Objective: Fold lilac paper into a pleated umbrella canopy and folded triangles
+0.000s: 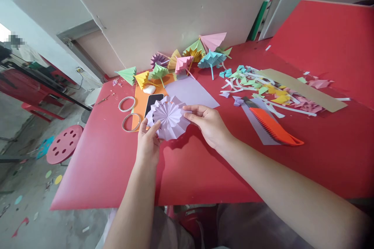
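I hold a pleated lilac paper rosette just above the red table. My left hand pinches its lower left edge between thumb and fingers. My right hand grips its right edge with the fingertips. The rosette is spread almost into a full round fan, folds radiating from its centre.
Behind the rosette lie a flat lilac sheet, a black phone on orange paper, and two tape rings. Several folded paper umbrellas stand at the back. An orange cutter, paper scraps and cardboard lie right. A pink stool stands left.
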Action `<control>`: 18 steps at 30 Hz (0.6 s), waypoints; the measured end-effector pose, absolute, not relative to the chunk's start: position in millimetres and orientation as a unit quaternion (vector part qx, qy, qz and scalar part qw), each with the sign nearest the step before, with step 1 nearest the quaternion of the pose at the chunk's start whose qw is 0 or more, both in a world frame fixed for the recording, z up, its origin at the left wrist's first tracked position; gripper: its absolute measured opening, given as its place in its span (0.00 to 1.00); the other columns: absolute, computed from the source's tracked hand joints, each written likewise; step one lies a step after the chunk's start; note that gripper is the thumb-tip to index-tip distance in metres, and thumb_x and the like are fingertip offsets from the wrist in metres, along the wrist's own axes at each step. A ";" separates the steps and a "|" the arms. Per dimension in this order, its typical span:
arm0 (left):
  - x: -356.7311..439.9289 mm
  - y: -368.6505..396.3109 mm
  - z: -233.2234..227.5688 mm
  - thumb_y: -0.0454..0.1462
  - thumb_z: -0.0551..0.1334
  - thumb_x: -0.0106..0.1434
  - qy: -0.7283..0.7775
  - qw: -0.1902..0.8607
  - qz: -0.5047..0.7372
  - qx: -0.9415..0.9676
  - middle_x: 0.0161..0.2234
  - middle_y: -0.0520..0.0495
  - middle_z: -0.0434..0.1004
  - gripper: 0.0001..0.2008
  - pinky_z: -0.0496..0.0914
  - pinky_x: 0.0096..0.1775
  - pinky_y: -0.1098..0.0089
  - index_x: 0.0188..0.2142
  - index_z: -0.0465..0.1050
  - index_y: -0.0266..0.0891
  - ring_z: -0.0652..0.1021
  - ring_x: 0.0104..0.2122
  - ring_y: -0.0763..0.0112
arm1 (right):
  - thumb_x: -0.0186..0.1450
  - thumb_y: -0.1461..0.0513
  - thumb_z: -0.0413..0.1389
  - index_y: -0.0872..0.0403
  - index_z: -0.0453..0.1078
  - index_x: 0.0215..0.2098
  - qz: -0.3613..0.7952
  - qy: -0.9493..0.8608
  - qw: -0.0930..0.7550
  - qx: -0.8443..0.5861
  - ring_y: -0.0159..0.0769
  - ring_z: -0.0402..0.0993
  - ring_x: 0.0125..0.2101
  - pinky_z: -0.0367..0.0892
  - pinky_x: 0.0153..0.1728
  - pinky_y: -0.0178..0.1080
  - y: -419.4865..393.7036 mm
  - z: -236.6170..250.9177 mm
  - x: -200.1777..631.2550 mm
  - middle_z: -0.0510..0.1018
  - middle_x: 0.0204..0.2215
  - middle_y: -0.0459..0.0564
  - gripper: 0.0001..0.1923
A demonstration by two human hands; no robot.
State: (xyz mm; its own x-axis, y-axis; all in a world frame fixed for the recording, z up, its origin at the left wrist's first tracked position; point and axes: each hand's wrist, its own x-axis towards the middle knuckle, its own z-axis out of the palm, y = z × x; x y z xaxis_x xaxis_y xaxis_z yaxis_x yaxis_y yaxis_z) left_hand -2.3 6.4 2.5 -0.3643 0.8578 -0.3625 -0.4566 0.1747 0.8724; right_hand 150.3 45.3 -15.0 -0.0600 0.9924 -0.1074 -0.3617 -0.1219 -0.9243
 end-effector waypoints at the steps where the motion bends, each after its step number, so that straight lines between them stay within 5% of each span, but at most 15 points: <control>1: -2.2 6.4 2.5 0.35 0.72 0.42 0.549 0.534 0.616 0.181 0.31 0.55 0.72 0.31 0.66 0.22 0.77 0.46 0.64 0.44 0.73 0.23 0.78 | 0.45 0.59 0.66 0.51 0.76 0.30 0.618 -0.377 0.547 -0.421 0.38 0.74 0.40 0.67 0.43 0.42 45.5 -15.0 150.3 0.80 0.34 0.47 0.13; 18: 1.1 6.8 4.8 0.32 0.71 0.43 0.539 0.545 0.619 0.174 0.24 0.60 0.68 0.32 0.64 0.19 0.79 0.48 0.62 0.43 0.69 0.17 0.83 | 0.52 0.57 0.62 0.50 0.77 0.28 0.491 -0.472 0.558 -0.474 0.39 0.72 0.40 0.67 0.40 0.42 47.5 -21.3 151.0 0.77 0.34 0.49 0.06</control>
State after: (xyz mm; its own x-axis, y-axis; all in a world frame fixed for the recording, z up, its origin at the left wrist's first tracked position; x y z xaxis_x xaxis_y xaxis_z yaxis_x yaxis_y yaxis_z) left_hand 1.1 6.8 4.8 -0.3462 0.8613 -0.3718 -0.4863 0.1742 0.8563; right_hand 151.0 47.5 -21.3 0.0720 0.9955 0.0610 -0.1011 0.0681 -0.9925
